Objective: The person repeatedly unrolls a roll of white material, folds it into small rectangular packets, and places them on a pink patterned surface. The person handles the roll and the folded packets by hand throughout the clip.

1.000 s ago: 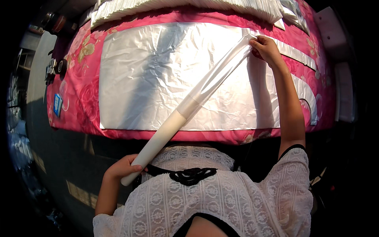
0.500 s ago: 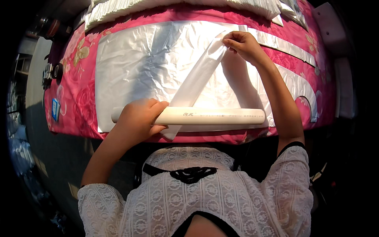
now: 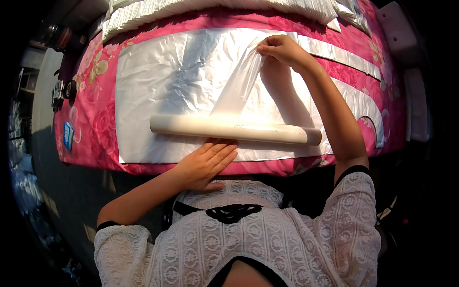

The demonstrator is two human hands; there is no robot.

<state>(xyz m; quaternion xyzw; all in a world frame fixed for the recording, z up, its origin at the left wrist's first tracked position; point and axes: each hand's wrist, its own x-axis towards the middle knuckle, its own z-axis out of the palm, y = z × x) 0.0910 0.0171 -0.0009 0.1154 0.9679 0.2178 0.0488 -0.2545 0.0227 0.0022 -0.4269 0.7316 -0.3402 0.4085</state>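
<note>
"How far along is it?"

"The white plastic sheet (image 3: 143,95) is spread on the pink floral cloth (image 3: 100,119), so that much looks done. The white plastic pipe (image 3: 234,131) lies across the sheet's nearer half."

"And the hands?"

"The right hand (image 3: 284,51) is pinching the top of a translucent film strip (image 3: 234,93), which slants down to the pipe. The left hand (image 3: 205,165) is flat, fingers together, gripping nothing, tips at the pipe's near edge."

"What's left undone?"

"The film isn't laid flat; its raised end is clear of the sheet. Whether it passes under the pipe, I can't tell from here."
</note>
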